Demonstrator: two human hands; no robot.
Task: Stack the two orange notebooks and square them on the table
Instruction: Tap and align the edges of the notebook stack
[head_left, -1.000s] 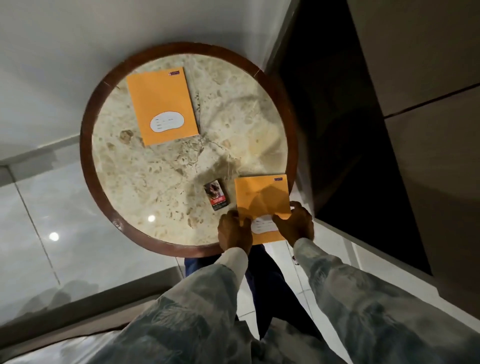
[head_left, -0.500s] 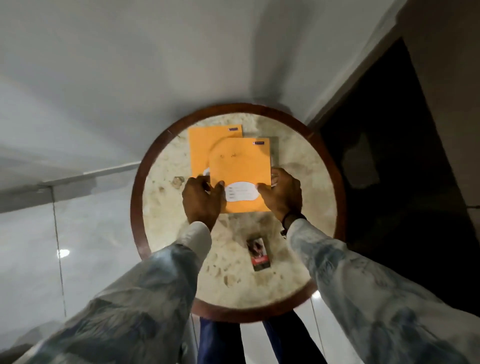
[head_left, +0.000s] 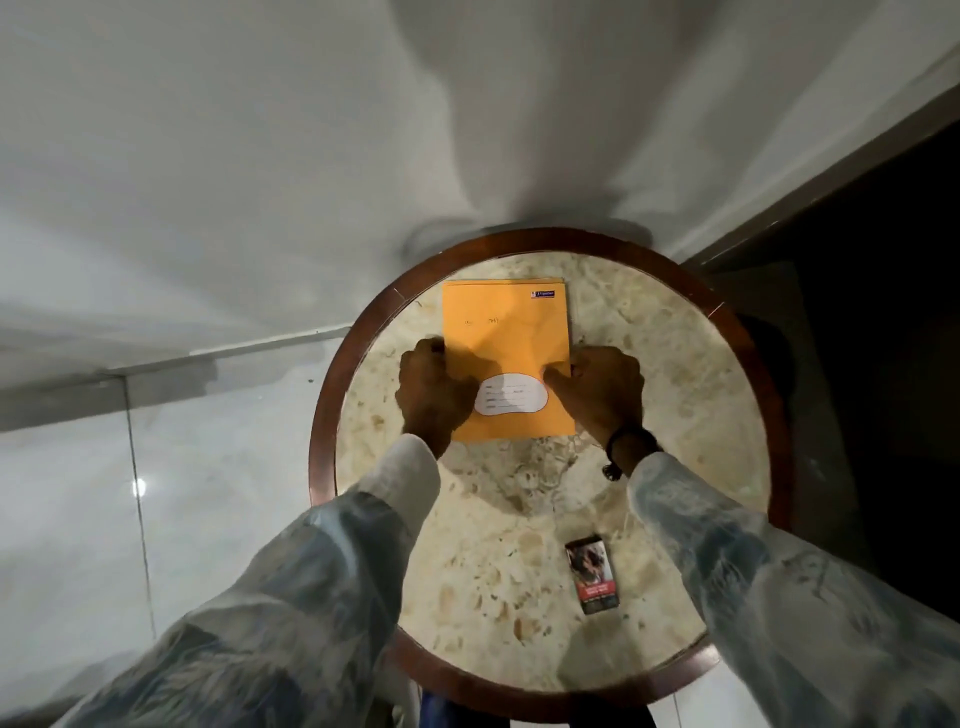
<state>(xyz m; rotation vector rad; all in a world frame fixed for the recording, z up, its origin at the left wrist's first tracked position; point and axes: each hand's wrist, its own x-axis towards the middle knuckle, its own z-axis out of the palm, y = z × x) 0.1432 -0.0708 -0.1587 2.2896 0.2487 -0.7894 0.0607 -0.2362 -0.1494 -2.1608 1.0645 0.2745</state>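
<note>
Notebooks: two orange ones stacked, top cover w/ white oval label facing up; only a thin sliver of the lower one shows at far & right edges. Stack lies flat on surface, between the two sets of fingers, far half of the top.
Left hand: fingers curled, pressed against stack's left edge; thumb side on cover.
Right hand: fingers curled against right edge, thumb on cover nr label. Dark band on wrist.
Grip: both closed snug on the stack's sides, stack touching surface.
Surface: round, marble-look top w/ dark wood rim.
Small box: printed pack, nearer the person than the fingers, well apart from stack, right of centre.
Sleeves: pale patterned, both arms.
</note>
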